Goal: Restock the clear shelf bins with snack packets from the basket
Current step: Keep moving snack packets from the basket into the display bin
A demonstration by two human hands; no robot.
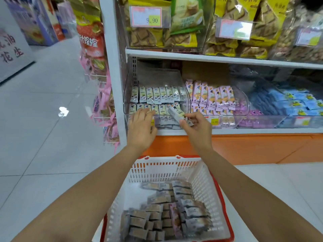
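Note:
A clear shelf bin [126,109] on the low shelf holds two rows of white-and-yellow snack packets [157,96]. My left hand [141,127] reaches over the bin's front edge with straight fingers touching the front row. My right hand [197,127] pinches one white snack packet [177,114], tilted, at the bin's front right corner. Below me, a white basket with a red rim [201,173] sits on the floor and holds several grey-brown packets [167,215].
A second clear bin [244,102] with pink packets stands right of the first, then blue packets [293,103] further right. The upper shelf [209,58] carries bins of yellow biscuit bags. Hanging pink goods [104,105] flank the shelf's left post. An orange base [244,147] runs below.

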